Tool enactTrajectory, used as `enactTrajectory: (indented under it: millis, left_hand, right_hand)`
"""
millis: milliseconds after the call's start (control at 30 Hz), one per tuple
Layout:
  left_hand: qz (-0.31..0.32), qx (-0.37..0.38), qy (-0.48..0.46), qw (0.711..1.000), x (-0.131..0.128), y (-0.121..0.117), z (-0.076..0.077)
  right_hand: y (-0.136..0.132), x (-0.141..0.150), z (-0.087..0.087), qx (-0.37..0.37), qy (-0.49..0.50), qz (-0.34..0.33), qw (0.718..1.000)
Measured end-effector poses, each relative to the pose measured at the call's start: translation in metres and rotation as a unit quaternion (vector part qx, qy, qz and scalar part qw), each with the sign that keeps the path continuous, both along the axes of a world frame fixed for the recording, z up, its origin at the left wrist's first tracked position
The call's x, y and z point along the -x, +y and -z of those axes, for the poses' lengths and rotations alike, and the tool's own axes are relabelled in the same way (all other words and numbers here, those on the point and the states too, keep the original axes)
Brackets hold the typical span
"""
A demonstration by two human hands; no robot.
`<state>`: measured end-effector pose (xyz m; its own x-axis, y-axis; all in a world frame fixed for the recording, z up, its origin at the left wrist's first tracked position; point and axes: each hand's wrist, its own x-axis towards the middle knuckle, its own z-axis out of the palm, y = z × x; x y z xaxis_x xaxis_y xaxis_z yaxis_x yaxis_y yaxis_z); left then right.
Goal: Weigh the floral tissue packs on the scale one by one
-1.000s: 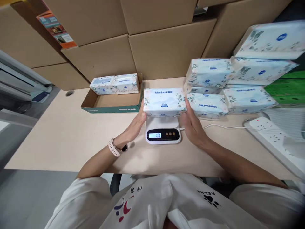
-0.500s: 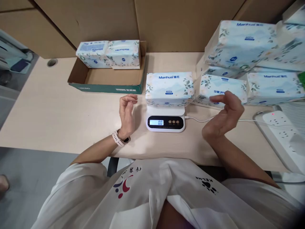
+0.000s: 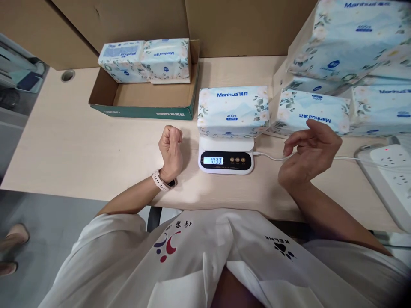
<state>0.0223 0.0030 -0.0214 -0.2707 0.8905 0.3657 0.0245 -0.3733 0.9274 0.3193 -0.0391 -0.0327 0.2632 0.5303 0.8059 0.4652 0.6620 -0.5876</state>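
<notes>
A pack of tissues (image 3: 233, 107) with a blue floral wrapper lies on the white digital scale (image 3: 226, 144), whose lit display reads 103.3. My left hand (image 3: 171, 152) is held in a loose fist left of the scale, apart from it, with nothing visible in it. On the scale's other side, my right hand (image 3: 310, 156) hovers empty, its fingers loosely curled and apart. It is in front of a tissue pack (image 3: 314, 107) in the right-hand pile and partly covers it.
At the back left, a green cardboard box (image 3: 141, 112) holds two tissue packs (image 3: 166, 60). Several more packs (image 3: 346, 42) are piled at the right. A white cable (image 3: 271, 157) runs from the scale toward a power strip (image 3: 390, 171). Cardboard panels (image 3: 237, 28) stand behind the desk.
The scale's reading has gone from 0.0 to 103.3. My left fingers have curled in more, and my right hand has turned slightly. The camera view has shifted a little.
</notes>
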Motion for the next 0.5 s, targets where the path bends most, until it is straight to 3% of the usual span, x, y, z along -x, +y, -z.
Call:
enactTrajectory:
  millis: [200,500]
  left_hand:
    - [0.013,-0.010,-0.008,1.000,-0.0008,-0.0016,0.0010]
    - [0.023,-0.005,-0.002,1.000,-0.0007,-0.0022,0.0009]
  right_hand:
    - [-0.0008,-0.0023,0.0074,0.042,0.005,0.042,0.998]
    - [-0.0022,-0.0022,0.0095,0.032,-0.010,0.012,0.999]
